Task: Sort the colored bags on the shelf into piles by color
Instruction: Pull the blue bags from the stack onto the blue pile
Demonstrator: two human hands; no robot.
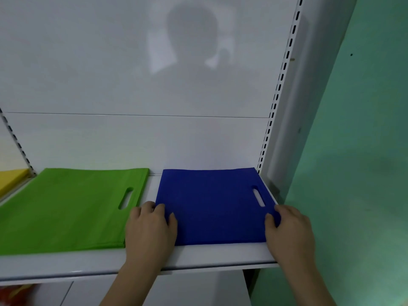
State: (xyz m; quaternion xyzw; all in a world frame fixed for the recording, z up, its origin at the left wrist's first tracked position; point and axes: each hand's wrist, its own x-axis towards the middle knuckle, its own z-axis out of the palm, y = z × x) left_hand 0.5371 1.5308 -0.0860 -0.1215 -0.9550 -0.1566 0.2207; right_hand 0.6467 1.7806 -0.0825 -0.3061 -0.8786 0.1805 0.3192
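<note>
Between the left hand (pixel 150 228) and right hand (pixel 289 228), each pinching an edge, the blue bag (pixel 212 204) should be squared flat, clear of the green bag (pixel 66 208).

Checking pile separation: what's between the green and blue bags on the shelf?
In the head view, a strip of bare white shelf separates the green bag from the blue bag; nearer the front, the left hand fills the gap.

one blue bag (pixel 212 204), one green bag (pixel 72 208), one yellow bag (pixel 11 178), two hands (pixel 151 228), one shelf (pixel 198 256)
</note>
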